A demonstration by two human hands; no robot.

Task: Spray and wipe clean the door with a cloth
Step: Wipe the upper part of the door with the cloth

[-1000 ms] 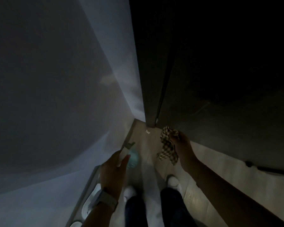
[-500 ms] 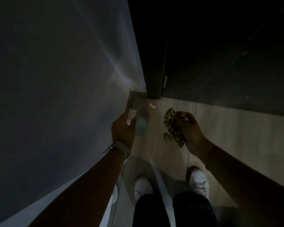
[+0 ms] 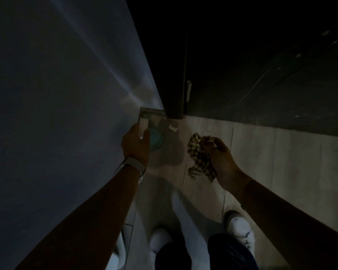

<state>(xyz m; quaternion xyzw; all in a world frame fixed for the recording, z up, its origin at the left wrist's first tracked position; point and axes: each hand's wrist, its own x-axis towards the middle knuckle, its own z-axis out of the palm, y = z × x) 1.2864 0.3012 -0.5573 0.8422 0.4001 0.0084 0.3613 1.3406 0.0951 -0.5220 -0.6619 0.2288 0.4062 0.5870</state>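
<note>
Checked cloth (image 3: 200,158) hangs bunched from the right hand (image 3: 220,158), whose fingers pinch it; the left hand (image 3: 135,145) grips a teal spray bottle (image 3: 155,140) held low. Dark door (image 3: 261,75) stands ahead, apparently unsprayed; next, judged: raise the nozzle toward it

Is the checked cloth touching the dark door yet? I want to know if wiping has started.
Apart. In the head view the checked cloth hangs bunched in the right hand over the pale floor, with bare floor showing between it and the door.
</note>
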